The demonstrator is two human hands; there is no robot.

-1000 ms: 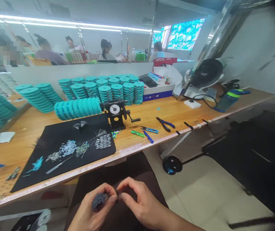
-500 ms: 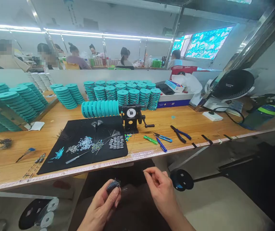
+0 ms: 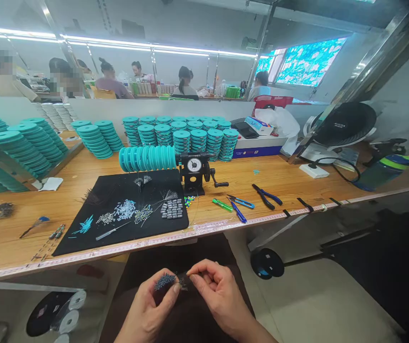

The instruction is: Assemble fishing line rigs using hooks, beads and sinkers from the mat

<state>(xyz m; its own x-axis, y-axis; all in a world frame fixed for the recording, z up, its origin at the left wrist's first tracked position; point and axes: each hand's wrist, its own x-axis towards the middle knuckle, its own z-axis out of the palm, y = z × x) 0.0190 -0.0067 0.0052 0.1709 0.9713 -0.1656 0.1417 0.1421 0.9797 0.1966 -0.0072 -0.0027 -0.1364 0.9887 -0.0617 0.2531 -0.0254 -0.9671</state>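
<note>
Blue-grey beaded bundle point(image 3: 165, 282) is gripped in your left hand point(image 3: 147, 305), fingers closed round its lower end, held over the dark cloth point(image 3: 186, 319) on your lap. Your right hand point(image 3: 219, 295) is just beside it, thumb and forefinger pinched shut at the bundle's right end. Fine strands point(image 3: 182, 285) stick out there; whatever the pinch holds is too thin to make out.

Bench edge with tape measure point(image 3: 204, 227) runs between your hands and the work surface. Past it, left of centre, is the black mat point(image 3: 83, 209) with sorted beads, a small tool and a block of grey pieces point(image 3: 171, 208). Far side of the mat: a winder point(image 3: 193, 172) carrying a row of teal spools point(image 3: 147, 158), with more teal stacks point(image 3: 199, 140) behind it and further stacks to the left point(image 3: 22, 147). Right of the mat: pliers point(image 3: 262, 196), blue snips point(image 3: 239, 212), a green tool point(image 3: 222, 205). Far right: fan point(image 3: 343, 125), bottle point(image 3: 383, 174). Black spool point(image 3: 267, 263) sits low, near right. Co-workers point(image 3: 185, 83) sit far off, beyond a white panel point(image 3: 190, 108).
</note>
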